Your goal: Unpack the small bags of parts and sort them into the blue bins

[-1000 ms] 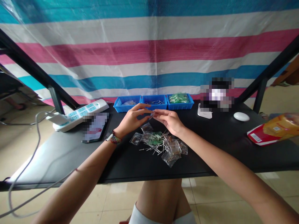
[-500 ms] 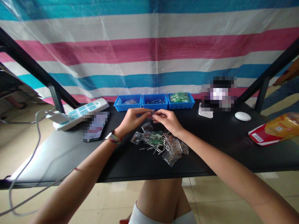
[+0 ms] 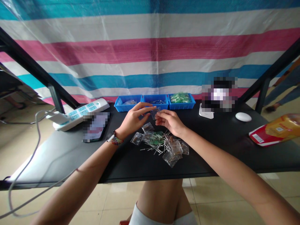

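Note:
My right hand [image 3: 172, 121] pinches a small clear plastic bag [image 3: 154, 113] by its right side, above the black table. My left hand [image 3: 136, 118] is open, thumb and fingers apart, with its index fingertip close to the bag's upper edge; whether it touches I cannot tell. Below the hands lies a pile of thin metal rivets [image 3: 156, 147], mixed with green pieces [image 3: 157, 138] and several small clear bags [image 3: 172, 151] holding brownish parts. Two more little bags, one lower [image 3: 137, 138] and one upper [image 3: 148, 127], lie at the pile's left side.
Three blue bins stand behind my hands: left with clear bags [image 3: 120, 107], middle with metal rivets [image 3: 166, 105], right with green packets [image 3: 187, 105]. A power strip [image 3: 93, 107] and phone [image 3: 99, 126] lie left. Right are a white mouse [image 3: 243, 117] and a red-yellow package [image 3: 269, 134].
My left fingers have opened and lifted off the small bag. My right hand keeps hold of it, and more of the bag shows. At far right, a person's legs have shifted.

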A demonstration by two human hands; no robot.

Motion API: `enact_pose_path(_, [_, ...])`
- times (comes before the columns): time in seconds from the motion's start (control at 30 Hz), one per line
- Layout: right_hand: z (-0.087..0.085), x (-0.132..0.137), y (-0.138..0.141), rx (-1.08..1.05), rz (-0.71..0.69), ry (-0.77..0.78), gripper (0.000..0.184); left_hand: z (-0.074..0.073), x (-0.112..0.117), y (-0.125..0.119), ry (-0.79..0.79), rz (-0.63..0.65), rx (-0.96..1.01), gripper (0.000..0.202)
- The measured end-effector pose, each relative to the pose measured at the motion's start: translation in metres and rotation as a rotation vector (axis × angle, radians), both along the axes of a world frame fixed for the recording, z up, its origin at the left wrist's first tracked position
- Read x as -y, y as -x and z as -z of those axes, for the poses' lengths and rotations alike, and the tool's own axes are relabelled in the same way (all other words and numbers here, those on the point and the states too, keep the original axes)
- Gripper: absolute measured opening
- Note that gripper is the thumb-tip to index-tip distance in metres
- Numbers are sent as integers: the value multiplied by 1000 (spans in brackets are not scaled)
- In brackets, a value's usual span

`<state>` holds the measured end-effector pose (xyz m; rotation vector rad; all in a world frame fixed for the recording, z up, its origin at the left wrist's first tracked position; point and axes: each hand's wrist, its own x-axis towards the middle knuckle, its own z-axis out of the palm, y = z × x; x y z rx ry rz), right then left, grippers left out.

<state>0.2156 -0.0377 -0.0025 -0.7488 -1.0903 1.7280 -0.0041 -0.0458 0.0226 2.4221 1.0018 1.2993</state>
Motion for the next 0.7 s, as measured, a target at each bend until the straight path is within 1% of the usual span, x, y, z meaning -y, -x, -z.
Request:
enact_pose_path(0.07, [-1, 0, -1, 0, -30, 11, 36, 0, 1, -2, -25, 0, -14, 27])
enact_pose_path(0.17, [-5, 3, -1, 23, -61, -12, 42, 0, 1, -3, 13, -8, 32, 18])
enact_pose_path(0.27, [-10, 6, -1, 68, 1, -106, 47, 0, 0, -4, 94, -69, 107, 16])
enact_pose_path(0.33, [-11, 8, 0, 117, 80, -180, 45, 1, 0, -5, 183, -83, 175, 18])
enact_pose_path(0.43, [-9, 9, 3, 142, 132, -223, 47, 2, 1, -7, 325, -6, 275, 29])
enact_pose_path(0.5, [-7, 9, 4, 130, 131, -226, 43, 1, 3, -8, 367, 47, 295, 36])
enact_pose_path(0.6, [-5, 6, 3, 93, 147, -198, 41, 1, 5, -8, 338, 76, 252, 45])
enact_pose_path(0.7, [-4, 3, 2, 43, 162, -123, 54, 1, 4, -7, 185, 71, 146, 52])
